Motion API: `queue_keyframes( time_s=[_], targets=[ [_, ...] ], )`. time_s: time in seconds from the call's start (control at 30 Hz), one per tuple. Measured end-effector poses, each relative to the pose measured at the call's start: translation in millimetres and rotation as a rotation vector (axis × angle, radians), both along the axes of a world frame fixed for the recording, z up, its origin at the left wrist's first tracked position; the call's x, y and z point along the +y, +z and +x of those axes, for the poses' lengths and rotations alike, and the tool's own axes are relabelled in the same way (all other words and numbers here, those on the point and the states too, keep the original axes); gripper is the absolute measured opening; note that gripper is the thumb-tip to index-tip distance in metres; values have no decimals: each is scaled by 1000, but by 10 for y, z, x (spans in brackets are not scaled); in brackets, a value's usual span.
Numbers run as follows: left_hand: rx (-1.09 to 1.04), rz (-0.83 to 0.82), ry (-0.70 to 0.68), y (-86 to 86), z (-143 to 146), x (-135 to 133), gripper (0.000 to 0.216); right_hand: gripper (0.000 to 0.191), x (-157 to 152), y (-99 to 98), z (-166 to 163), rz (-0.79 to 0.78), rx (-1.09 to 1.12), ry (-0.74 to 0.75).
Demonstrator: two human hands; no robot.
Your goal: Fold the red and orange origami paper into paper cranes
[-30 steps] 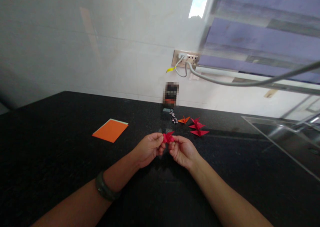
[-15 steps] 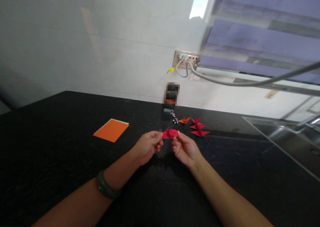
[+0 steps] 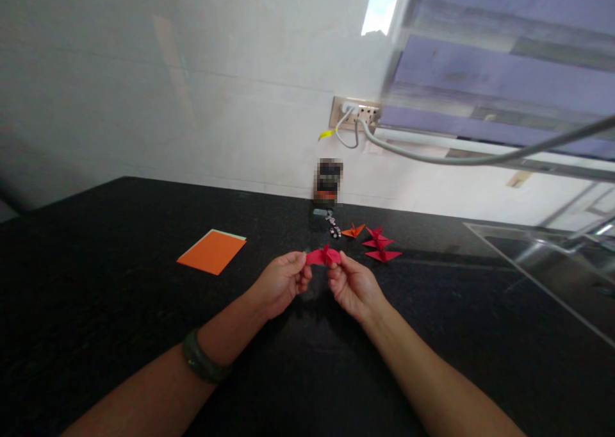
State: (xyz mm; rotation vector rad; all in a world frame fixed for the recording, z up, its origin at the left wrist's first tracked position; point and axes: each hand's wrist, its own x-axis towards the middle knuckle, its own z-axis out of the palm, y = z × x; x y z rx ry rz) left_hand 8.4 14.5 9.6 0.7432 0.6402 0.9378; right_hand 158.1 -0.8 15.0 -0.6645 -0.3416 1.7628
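A red origami crane [image 3: 323, 256] is held level between my two hands, above the black countertop [image 3: 298, 373]. My left hand [image 3: 283, 282] pinches the tip of one wing between thumb and fingers. On the other side, my right hand [image 3: 355, 286] has the opposite wing pinched the same way. Just beyond my right hand lie several red paper cranes [image 3: 383, 255] in a column, with an orange paper crane [image 3: 353, 230] to their left. Orange square paper [image 3: 212, 254] lies to the left of my left hand, a pale sheet showing beneath its far edge.
Against the tiled wall stands a phone-like blurred object [image 3: 328, 184], a beaded strap [image 3: 333, 227] in front of it. A metal sink [image 3: 542, 257] is at the right. From the wall socket [image 3: 355, 113] a grey cable [image 3: 446, 160] runs rightward.
The left wing of the crane now stretches out further and flatter as my left hand shifts slightly left. Both hands keep their pinch; the view has moved a little.
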Motion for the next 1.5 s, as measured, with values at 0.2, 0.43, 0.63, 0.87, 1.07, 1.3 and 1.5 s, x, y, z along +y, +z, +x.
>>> queue_keyframes(
  time_s=[0.2, 0.43, 0.63, 0.87, 1.07, 1.3, 1.5],
  targets=[
    [-16, -21, 32, -8, -11, 23, 15, 22, 8, -2, 33, 16, -172, -34],
    [-4, -29, 94, -10, -26, 58, 14, 17, 47, -118, 51, 101, -666, -78],
    [14, -44, 161, 13, -18, 80, 16, 15, 68, -159, 69, 106, -905, -61],
    [-23, -61, 189, 36, -47, 99, 14, 19, 156, -75, 220, 44, -1282, -152],
    [-9, -48, 179, 55, -41, 83, 16, 19, 382, 72, 518, 8, -1715, -251],
    [3, -37, 186, 73, -44, 61, 16, 21, 724, 112, 859, -175, -1977, -127],
    [5, -34, 174, 77, -41, 62, 16, 24, 830, 118, 957, -236, -2082, -50]
  ],
)
